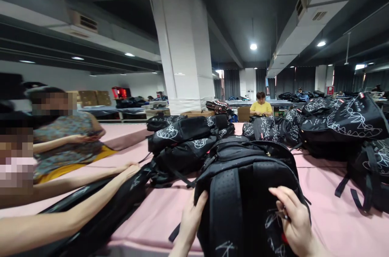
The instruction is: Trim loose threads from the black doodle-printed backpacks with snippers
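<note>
A black backpack [252,192] stands upright on the pink-covered table in front of me, its padded shoulder straps towards me and white scribble print low on it. My left hand [193,212] grips its left side edge, thumb on the near face and the other fingers hidden behind. Over the right strap is my right hand [293,216], its fingers curled and the index finger pointing left. A small dark item shows between those fingers, too little of it visible to name. The backpack's top opening is partly seen, with a zipper along the rim.
Black printed backpacks lie piled behind [182,133] and at the right [349,127] of the pink table [322,192]. At left, a co-worker's arms [100,204] reach over another black bag [121,200]; a second person sits beyond. A white pillar [185,46] rises behind.
</note>
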Available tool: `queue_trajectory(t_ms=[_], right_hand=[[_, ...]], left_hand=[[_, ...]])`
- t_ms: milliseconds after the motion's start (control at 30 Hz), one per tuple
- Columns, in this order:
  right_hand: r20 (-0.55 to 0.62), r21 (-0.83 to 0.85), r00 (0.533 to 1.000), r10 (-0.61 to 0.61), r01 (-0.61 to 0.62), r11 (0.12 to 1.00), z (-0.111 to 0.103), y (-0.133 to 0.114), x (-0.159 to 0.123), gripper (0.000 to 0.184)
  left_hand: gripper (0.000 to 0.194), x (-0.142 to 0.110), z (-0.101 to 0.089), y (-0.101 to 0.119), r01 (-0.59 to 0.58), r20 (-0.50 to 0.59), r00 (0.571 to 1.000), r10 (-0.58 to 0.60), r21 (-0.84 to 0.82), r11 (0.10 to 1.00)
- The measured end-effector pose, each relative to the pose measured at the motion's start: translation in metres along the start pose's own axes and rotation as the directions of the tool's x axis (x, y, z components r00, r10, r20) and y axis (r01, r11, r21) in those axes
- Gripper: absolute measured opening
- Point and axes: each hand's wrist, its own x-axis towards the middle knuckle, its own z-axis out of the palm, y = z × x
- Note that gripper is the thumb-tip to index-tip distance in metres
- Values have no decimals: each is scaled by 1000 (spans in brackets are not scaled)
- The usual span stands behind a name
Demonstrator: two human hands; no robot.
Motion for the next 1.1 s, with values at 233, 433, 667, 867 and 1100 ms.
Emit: queue_trajectory(t_ms=[233,433,667,867,1100], right_hand=[[18,149,940,339,-338,929,-19,53,45,27],[190,202,823,535,-566,799,-57,79,78,49],[-342,-64,909,240,-278,958,-84,31,71,27],[21,-170,979,203,-197,966,-86,-15,75,12],[281,-229,919,278,-218,949,-91,-42,92,13]], left_hand=[[54,-88,53,-31,-379,-175,866,468,380,844],[71,-137,131,-6,-608,42,676,736,595,526],[47,-119,146,16,-787,263,587,766,407,463],[30,-73,120,58,-817,138,574,807,153,556],[30,-2,91,114,-562,212,807,551,-6,827]])
